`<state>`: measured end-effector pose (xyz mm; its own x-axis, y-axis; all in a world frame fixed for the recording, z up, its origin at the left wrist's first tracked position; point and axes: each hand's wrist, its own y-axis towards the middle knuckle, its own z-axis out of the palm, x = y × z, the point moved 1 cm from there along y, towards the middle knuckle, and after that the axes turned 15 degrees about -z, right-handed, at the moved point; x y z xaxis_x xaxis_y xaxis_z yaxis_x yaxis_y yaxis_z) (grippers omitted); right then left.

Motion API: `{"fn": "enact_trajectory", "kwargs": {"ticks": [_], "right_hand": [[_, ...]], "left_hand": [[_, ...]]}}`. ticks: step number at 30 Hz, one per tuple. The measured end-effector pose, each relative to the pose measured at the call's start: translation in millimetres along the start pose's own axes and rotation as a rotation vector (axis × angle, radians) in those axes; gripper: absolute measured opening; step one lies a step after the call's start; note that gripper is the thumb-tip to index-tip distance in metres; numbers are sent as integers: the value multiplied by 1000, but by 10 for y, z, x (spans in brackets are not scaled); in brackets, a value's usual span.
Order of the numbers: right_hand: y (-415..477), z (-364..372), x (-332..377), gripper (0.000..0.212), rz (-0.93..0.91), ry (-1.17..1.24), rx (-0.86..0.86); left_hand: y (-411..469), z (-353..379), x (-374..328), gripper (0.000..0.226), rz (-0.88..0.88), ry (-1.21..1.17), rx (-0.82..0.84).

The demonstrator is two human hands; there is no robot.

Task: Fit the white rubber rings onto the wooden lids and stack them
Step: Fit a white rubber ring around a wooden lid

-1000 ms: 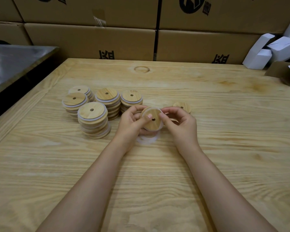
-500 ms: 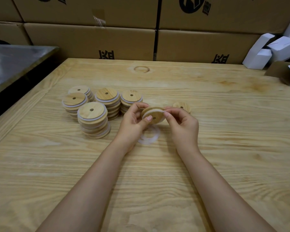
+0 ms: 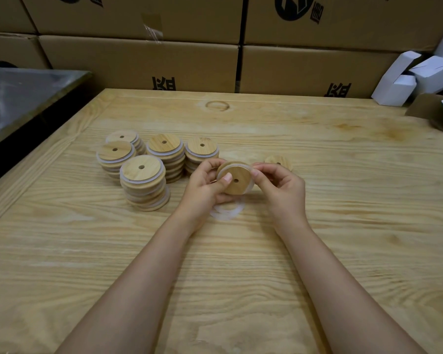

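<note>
A round wooden lid (image 3: 237, 180) with a centre hole and a white rubber ring around its edge is held above the table between both hands. My left hand (image 3: 203, 191) grips its left side, thumb on the face. My right hand (image 3: 281, 186) pinches the ring at the lid's upper right edge. A loose white ring (image 3: 228, 209) lies on the table under the lid. One bare lid (image 3: 279, 162) lies behind my right hand. Several stacks of ringed lids (image 3: 143, 182) stand to the left.
The wooden table (image 3: 343, 226) runs wide to the right and toward me. Cardboard boxes (image 3: 138, 62) wall off the back. White folded cartons (image 3: 404, 83) sit at the back right. A dark metal surface (image 3: 18, 98) adjoins the left edge.
The lid was tipped nearly edge-on half a second ago; it now faces me again, tilted. Both hands stay on it and have hardly shifted.
</note>
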<state>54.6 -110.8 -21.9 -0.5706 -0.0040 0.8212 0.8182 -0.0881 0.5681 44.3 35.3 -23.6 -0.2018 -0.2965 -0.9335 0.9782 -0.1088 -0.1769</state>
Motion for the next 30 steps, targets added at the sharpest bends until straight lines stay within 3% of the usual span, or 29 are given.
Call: {"fn": "enact_trajectory", "kwargs": {"ticks": [6,16,30], "right_hand": [[-7,3,29,10,-2,-41,34],[-79,75,37,15,-148,-319,55],[-43,58,18,14,29,-34,-48]], "left_hand": [[-19,39,12,16,86,236,-77],[12,3,7,19,79,106,-118],[27,0,18,24,88,131,-73]]}}
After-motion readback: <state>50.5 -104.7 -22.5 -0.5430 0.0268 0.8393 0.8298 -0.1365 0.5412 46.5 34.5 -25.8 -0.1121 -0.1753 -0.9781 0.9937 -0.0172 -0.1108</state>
